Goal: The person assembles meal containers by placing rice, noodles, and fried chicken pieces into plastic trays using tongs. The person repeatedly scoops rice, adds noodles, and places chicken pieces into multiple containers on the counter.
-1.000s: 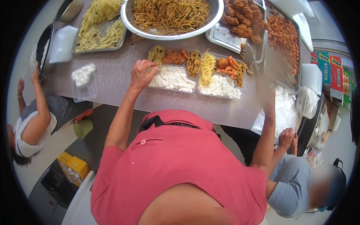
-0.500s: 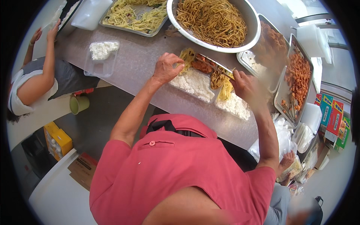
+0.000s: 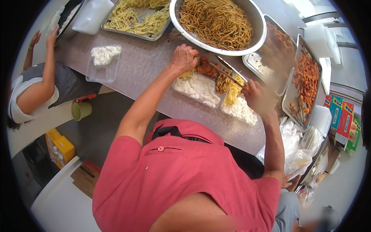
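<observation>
My right hand (image 3: pixel 255 96) grips a pair of metal tongs (image 3: pixel 234 76), their arms spread and reaching left above the food. Under their tips lies a piece of reddish-brown fried meat (image 3: pixel 206 69) in a clear meal box with white rice (image 3: pixel 198 89), brown noodles (image 3: pixel 222 82) and pale yellow shreds (image 3: pixel 188 74). My left hand (image 3: pixel 184 58) is closed at that box's far left corner, over the shreds; what its fingers hold is hidden. Touching this box on the right is a second one with rice (image 3: pixel 240 110) and yellow shreds (image 3: pixel 233 92).
Beyond the boxes stands a big metal bowl (image 3: pixel 178 27) of brown noodles, with a tray of yellow shreds (image 3: pixel 135 19) to its left. Trays of fried meat (image 3: pixel 306 73) are at the right. Another rice box (image 3: pixel 104 63) sits left; a co-worker's arm (image 3: pixel 49 63) is at far left.
My left hand has moved right and away from me, over the box's far corner. The tongs have shifted slightly, their arms further apart. The co-worker's hands at far left have moved a little.
</observation>
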### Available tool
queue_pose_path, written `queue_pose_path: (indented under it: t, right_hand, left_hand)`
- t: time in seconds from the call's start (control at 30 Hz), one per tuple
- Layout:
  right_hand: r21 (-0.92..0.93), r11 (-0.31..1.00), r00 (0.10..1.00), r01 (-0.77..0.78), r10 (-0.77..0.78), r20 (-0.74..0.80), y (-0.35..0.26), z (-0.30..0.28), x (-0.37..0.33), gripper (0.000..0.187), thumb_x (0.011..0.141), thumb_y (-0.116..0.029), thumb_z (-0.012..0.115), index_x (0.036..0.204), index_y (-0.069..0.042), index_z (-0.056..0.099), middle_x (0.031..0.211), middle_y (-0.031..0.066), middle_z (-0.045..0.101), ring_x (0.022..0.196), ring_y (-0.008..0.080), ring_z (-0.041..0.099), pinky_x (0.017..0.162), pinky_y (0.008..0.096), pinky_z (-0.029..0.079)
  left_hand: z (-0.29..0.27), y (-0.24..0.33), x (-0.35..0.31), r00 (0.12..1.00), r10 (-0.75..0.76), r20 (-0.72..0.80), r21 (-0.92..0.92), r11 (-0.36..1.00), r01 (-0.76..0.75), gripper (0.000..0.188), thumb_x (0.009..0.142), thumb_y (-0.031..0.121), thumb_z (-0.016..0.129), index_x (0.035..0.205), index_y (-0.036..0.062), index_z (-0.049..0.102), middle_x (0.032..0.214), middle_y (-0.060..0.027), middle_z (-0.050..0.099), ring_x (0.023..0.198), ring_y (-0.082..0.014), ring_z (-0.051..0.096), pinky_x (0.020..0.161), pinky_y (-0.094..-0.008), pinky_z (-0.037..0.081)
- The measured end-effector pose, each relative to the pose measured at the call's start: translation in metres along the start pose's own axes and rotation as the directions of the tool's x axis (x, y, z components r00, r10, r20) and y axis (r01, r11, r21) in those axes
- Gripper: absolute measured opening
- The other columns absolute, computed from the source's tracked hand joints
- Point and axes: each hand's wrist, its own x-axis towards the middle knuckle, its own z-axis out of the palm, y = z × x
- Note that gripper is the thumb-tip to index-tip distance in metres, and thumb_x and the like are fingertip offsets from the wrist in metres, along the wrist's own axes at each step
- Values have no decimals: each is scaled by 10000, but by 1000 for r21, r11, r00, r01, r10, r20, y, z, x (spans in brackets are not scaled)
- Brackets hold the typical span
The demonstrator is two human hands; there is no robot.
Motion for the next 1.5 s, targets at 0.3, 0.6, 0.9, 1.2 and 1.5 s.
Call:
queue_pose_path:
  t: [0.3, 0.6, 0.9, 1.2, 1.5]
  right_hand:
    - [28, 996, 983, -91, 94, -158, 2, 11, -50, 363, 758, -214, 688, 1014, -28, 510, 825, 149, 601, 666, 335, 611, 561, 416, 486]
    - [244, 923, 948, -299, 317, -35, 7, 26, -71, 398, 728, -183, 715, 1032, -6, 529, 792, 127, 597, 664, 283, 608, 551, 381, 478]
    - [298, 898, 942, -323, 337, 4, 12, 36, -79, 397, 716, -198, 727, 1018, -23, 537, 713, 107, 585, 614, 262, 596, 538, 368, 472]
    - [345, 879, 937, -329, 350, 1, 20, 43, -85, 377, 714, -215, 730, 980, -31, 536, 688, 103, 569, 593, 261, 582, 526, 367, 459]
    - [383, 882, 937, -275, 335, -98, 27, 48, -91, 338, 711, -216, 732, 900, -32, 521, 647, 95, 534, 574, 267, 557, 521, 372, 441]
  left_hand:
    - [13, 19, 29, 950, -160, 269, -32, 984, 175, 279, 808, 388, 566, 971, 209, 706, 894, -92, 681, 838, -282, 642, 792, -387, 496]
    - [25, 23, 39, 957, -161, 240, -21, 985, 171, 337, 790, 402, 584, 1011, 167, 680, 998, -87, 663, 903, -301, 622, 820, -390, 487]
    - [66, 38, 51, 800, -563, 210, 297, 816, 496, 707, 716, 670, 521, 1283, 249, 488, 1271, -32, 539, 1138, -249, 526, 946, -494, 374]
    - [69, 39, 47, 838, -546, -12, 192, 821, 538, 769, 617, 687, 619, 1228, 226, 543, 1197, -45, 588, 1065, -256, 570, 887, -470, 419]
    - [8, 15, 21, 899, -366, 240, -240, 875, 420, 301, 652, 431, 734, 818, 179, 735, 838, -75, 689, 933, -247, 613, 861, -388, 423]
